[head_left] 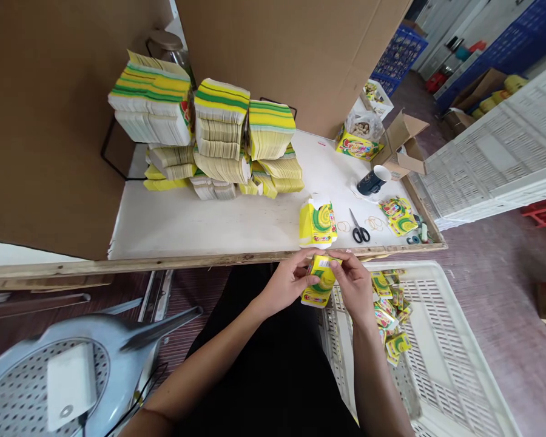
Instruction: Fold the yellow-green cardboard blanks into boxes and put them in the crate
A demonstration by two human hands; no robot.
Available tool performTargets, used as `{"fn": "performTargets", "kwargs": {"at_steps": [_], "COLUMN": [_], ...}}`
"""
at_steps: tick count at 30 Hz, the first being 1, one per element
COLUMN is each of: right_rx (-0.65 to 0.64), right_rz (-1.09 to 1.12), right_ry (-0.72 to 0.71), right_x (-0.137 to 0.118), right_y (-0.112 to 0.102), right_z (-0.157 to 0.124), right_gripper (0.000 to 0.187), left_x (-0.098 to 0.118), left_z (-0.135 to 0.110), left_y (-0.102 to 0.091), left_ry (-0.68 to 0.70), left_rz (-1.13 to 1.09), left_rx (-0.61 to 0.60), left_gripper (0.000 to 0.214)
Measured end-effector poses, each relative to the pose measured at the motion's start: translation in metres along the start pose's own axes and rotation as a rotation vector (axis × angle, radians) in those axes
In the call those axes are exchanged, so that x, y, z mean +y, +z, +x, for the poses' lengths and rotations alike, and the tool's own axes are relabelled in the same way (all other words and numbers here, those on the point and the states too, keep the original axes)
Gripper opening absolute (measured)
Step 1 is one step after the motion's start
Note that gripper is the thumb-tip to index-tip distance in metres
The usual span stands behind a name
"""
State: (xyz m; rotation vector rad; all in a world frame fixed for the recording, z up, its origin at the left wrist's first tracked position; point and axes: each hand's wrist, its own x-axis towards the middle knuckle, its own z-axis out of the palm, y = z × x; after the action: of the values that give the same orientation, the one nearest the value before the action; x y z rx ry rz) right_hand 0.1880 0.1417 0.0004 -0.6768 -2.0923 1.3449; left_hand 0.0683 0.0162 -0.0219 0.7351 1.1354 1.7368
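Between my two hands I hold a small yellow and green printed carton (317, 290) just off the table's front edge. My left hand (293, 280) grips its left side, the thumb across the front. On the other side my right hand (351, 280) has its fingers and thumb closed at the carton's upper right. Right behind them, at the table edge, lies a small stack of flat yellow cartons (317, 223). Below and to the right, a white plastic crate (441, 315) contains several folded cartons (397, 346).
Bundled flat cartons (222, 130) are piled at the table's back left. Scissors (360, 233), rubber bands (374, 223), a dark mug (373, 180) and a display box (357, 144) stand or lie to the right. A blue-grey chair (118, 340) with a white power bank (71, 385) is at lower left.
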Motion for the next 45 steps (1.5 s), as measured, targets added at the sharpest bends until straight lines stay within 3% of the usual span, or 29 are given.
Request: {"fn": "performTargets", "kwargs": {"at_steps": [6, 10, 12, 15, 18, 20, 22, 24, 27, 31, 36, 39, 43, 45], "right_rx": [0.055, 0.074, 0.071, 0.176, 0.473, 0.470, 0.401, 0.299, 0.162, 0.164, 0.282, 0.356, 0.325, 0.287], "right_rz": [0.156, 0.165, 0.097, -0.190, -0.730, -0.947, -0.945, -0.810, -0.587, -0.412, -0.402, -0.216, 0.141, 0.247], "right_ry": [-0.003, 0.042, 0.055, 0.059, 0.010, -0.017, 0.003, 0.045, 0.061, 0.072, 0.033, 0.053, 0.063, 0.099], "right_x": [-0.001, 0.002, 0.003, 0.003, 0.004, 0.008, 0.015, 0.025, 0.040, 0.051, 0.046, 0.035, 0.021, 0.016], "right_y": [0.012, 0.019, 0.013, -0.022, -0.078, -0.107, -0.117, -0.106, -0.065, -0.017, 0.001, 0.002, 0.006, 0.010], "right_z": [-0.006, -0.009, -0.010, -0.013, -0.017, -0.020, -0.020, -0.013, 0.008, 0.044, 0.065, 0.061, 0.045, 0.036], "right_gripper": [0.014, 0.022, 0.025, 0.029, 0.034, 0.038, 0.045, 0.048, 0.047, 0.053, 0.042, 0.037, 0.040, 0.040], "left_x": [-0.005, -0.012, -0.015, -0.016, -0.014, -0.014, -0.017, -0.022, -0.028, -0.027, -0.023, -0.021, -0.011, -0.004], "left_z": [0.003, 0.002, 0.003, 0.007, 0.017, 0.026, 0.034, 0.040, 0.043, 0.042, 0.042, 0.040, 0.038, 0.039], "left_y": [0.000, 0.005, 0.011, 0.017, 0.012, 0.006, 0.000, -0.003, -0.002, -0.002, -0.005, -0.003, 0.001, 0.000], "left_ry": [0.162, 0.205, 0.213, 0.228, 0.325, 0.371, 0.367, 0.350, 0.326, 0.305, 0.292, 0.297, 0.345, 0.312], "left_rz": [0.076, 0.122, 0.154, 0.256, 0.465, 0.636, 0.757, 0.832, 0.885, 0.936, 0.892, 0.681, 0.190, -0.064], "left_rx": [0.175, 0.260, 0.266, 0.189, 0.157, 0.156, 0.137, 0.091, 0.048, 0.034, 0.045, 0.120, 0.345, 0.314], "left_gripper": [0.029, 0.024, 0.024, 0.033, 0.044, 0.045, 0.051, 0.056, 0.062, 0.063, 0.061, 0.053, 0.051, 0.056]}}
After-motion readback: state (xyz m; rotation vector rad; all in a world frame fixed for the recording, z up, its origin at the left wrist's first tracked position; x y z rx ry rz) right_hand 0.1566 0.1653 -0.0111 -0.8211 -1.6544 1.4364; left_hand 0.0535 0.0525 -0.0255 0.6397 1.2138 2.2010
